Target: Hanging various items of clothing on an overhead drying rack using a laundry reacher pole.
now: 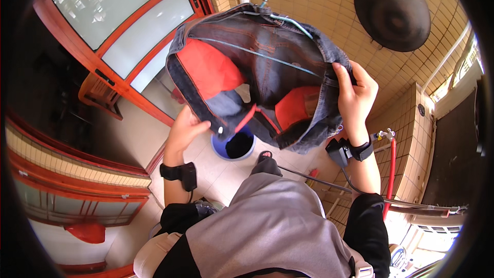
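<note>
A pair of dark denim pants (266, 58) with red pocket linings hangs with its waistband spread wide, inside facing me. My left hand (187, 129) grips the unfastened waistband end by the button, at the lower left. On the right, my right hand (357, 92) pinches the waistband between thumb and fingers. A light blue hanger (254, 52) runs across inside the waist, its hook up at the top edge. Below the pants a blue bucket (233, 146) with something dark in it stands on the tiled floor, partly hidden by the denim.
Red-framed sliding glass doors (142, 54) are at the left, with a wooden chair (100, 96) behind. A dark wok (391, 11) hangs on the tiled wall at upper right. A red hose (391, 173) drops from a tap (386, 134) at right.
</note>
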Demonstrator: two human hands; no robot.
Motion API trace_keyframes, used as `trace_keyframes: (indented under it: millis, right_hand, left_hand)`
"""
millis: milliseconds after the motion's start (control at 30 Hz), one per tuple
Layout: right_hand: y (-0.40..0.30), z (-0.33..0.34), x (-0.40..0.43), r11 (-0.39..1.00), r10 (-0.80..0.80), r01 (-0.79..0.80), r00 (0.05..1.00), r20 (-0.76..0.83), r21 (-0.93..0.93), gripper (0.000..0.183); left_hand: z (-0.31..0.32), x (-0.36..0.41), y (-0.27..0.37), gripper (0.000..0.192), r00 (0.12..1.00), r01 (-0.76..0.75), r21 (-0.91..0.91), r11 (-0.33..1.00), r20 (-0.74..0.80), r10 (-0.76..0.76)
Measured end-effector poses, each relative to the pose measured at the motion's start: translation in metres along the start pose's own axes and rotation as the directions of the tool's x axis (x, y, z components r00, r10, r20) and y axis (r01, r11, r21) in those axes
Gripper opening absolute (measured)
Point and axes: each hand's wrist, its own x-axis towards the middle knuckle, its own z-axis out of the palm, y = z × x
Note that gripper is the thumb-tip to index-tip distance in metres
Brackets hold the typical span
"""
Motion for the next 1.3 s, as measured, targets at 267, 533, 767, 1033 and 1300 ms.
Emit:
trace_keyframes:
  millis: [267, 533, 767, 1033, 1300]
  right_hand:
    - [-0.001, -0.04, 0.012, 0.992, 0.119, -0.122, 0.988, 0.093, 0.019, 0.016]
    - [-0.014, -0.062, 0.001, 0.988, -0.098, 0.123, 0.967, 0.234, -0.095, 0.015]
    - [-0.008, -0.084, -0.003, 0.98, -0.05, 0.094, 0.97, 0.236, -0.178, 0.02]
    - [-0.008, -0.112, -0.003, 0.918, 0.358, -0.283, 0.894, 0.27, -0.279, 0.023]
    - [-0.029, -0.12, -0.028, 0.876, -0.057, 0.152, 0.975, 0.216, -0.457, 0.05]
  left_hand:
    - [-0.057, 0.002, 0.086, 0.022, 0.963, -0.269, 0.276, 0.923, 0.109, 0.248]
    - [0.008, 0.041, 0.109, 0.03, 0.875, -0.482, 0.603, 0.636, 0.375, 0.307]
    - [0.032, 0.064, 0.078, 0.029, 0.827, -0.356, 0.522, 0.775, 0.563, 0.001]
    - [0.075, 0.072, 0.045, 0.031, 0.924, -0.318, 0.461, 0.828, 0.348, 0.161]
    - [0.091, 0.075, 0.071, 0.021, 0.92, -0.358, 0.378, 0.854, 0.302, 0.252]
